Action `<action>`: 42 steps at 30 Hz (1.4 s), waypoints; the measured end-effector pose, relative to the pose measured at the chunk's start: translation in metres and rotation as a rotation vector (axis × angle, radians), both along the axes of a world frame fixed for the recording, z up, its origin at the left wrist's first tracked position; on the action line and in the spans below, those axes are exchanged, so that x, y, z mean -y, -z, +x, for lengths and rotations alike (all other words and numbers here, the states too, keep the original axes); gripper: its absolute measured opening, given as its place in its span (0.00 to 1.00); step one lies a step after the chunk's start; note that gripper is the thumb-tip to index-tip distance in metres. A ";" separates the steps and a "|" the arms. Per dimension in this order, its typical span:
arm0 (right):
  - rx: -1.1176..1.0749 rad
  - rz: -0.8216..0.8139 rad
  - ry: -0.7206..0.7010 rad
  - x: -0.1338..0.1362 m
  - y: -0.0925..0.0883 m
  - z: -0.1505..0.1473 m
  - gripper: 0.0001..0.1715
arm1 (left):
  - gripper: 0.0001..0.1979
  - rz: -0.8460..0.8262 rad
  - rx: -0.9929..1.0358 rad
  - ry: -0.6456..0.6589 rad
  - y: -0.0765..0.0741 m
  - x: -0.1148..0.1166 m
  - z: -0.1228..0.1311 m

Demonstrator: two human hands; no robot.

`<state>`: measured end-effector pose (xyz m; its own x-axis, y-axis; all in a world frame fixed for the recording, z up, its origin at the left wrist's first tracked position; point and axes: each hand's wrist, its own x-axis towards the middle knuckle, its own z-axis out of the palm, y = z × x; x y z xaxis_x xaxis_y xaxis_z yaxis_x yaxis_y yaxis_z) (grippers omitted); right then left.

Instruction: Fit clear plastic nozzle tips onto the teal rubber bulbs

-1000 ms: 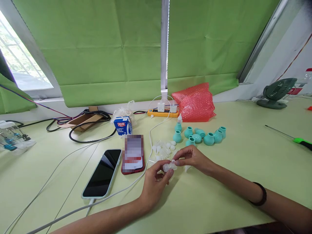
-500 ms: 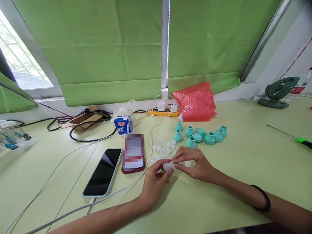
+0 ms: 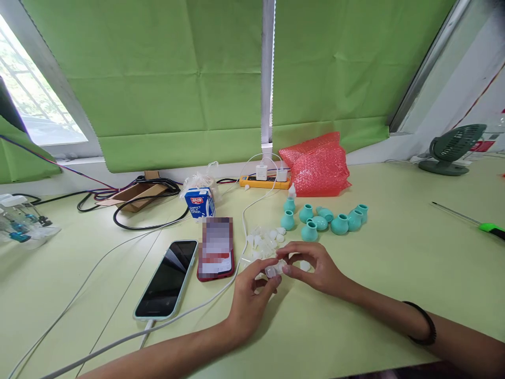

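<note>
Over a pale green table, clamps fingers of left hand and right hand on opposite ends of a small clear tube, near white pieces and teal pots.

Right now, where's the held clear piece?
Head view, below and just right of centre: the clear piece is between the left hand and right hand, nearer than the teal pots.
</note>
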<state>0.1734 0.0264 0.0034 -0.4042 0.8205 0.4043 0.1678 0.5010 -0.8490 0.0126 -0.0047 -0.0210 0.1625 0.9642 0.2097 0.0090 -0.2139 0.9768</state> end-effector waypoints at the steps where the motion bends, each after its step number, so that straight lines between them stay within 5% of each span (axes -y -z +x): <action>1: -0.013 -0.104 -0.031 -0.001 0.001 0.000 0.13 | 0.12 0.025 -0.009 0.009 0.000 0.001 0.000; 7: -0.102 -0.467 -0.197 -0.008 0.005 0.000 0.15 | 0.10 0.134 -0.123 0.000 -0.004 0.004 -0.002; 25: -0.168 -0.717 -0.245 -0.007 0.003 -0.003 0.18 | 0.13 0.047 -0.131 0.007 -0.004 0.005 -0.001; 42: -0.126 -0.632 -0.186 -0.002 0.002 -0.006 0.18 | 0.13 0.020 -0.085 0.019 -0.004 0.004 0.000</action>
<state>0.1673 0.0283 0.0018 -0.5426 0.8363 -0.0781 0.0076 -0.0881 -0.9961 0.0127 -0.0086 -0.0167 0.1987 0.9566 0.2133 0.0876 -0.2341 0.9682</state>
